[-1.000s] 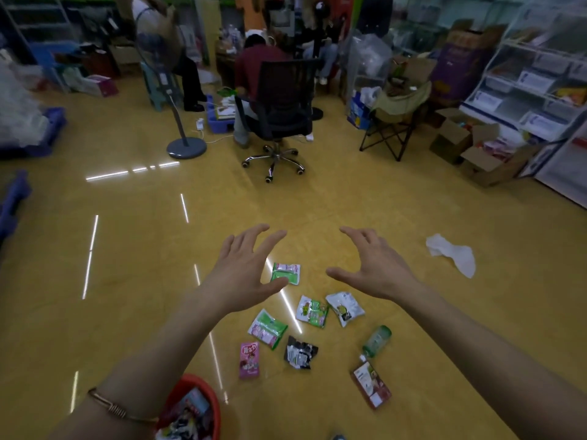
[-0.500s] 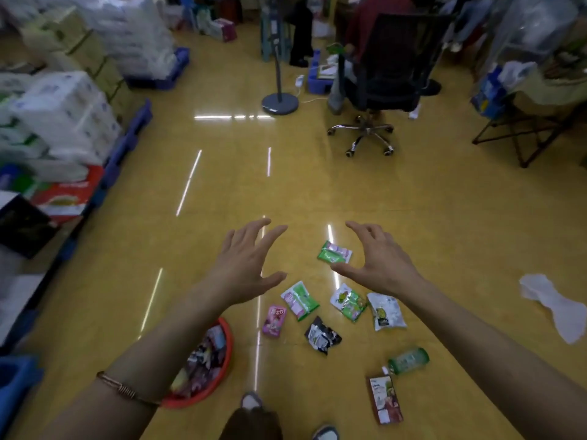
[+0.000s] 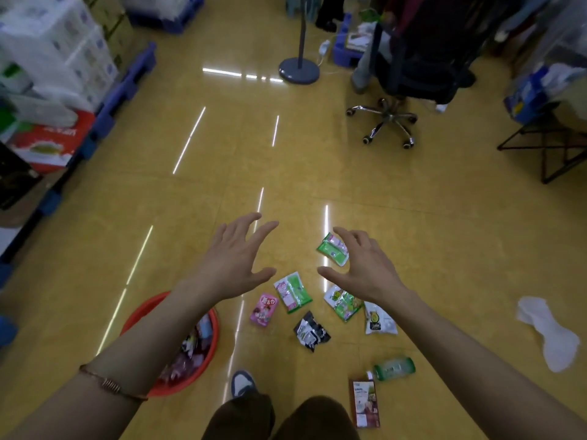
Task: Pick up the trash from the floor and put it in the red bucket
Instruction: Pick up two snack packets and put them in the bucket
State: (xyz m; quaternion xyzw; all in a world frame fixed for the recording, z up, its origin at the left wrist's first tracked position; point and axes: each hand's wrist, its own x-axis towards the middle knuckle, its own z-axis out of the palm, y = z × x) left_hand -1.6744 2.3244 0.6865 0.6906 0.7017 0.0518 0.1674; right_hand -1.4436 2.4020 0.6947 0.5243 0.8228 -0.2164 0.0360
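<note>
Several pieces of trash lie on the yellow floor: a green packet (image 3: 333,251), a green-and-white packet (image 3: 292,291), a pink packet (image 3: 264,309), a black wrapper (image 3: 311,331), a green snack bag (image 3: 343,302), a white pouch (image 3: 378,319), a green bottle (image 3: 394,368) and a brown carton (image 3: 364,403). The red bucket (image 3: 209,350) stands at lower left, holding wrappers, partly hidden by my left arm. My left hand (image 3: 233,262) and my right hand (image 3: 365,265) hover above the trash, fingers spread, holding nothing.
A white tissue (image 3: 546,331) lies at right. An office chair (image 3: 387,119) and a fan stand (image 3: 298,71) are ahead, a folding frame (image 3: 552,154) at far right. Stacked boxes on blue pallets (image 3: 63,100) line the left. My shoe (image 3: 243,383) is near the bucket.
The view has tilted down and swung left, so the bucket, my legs and the left-side boxes came into sight. Both hands stay spread and empty above the trash.
</note>
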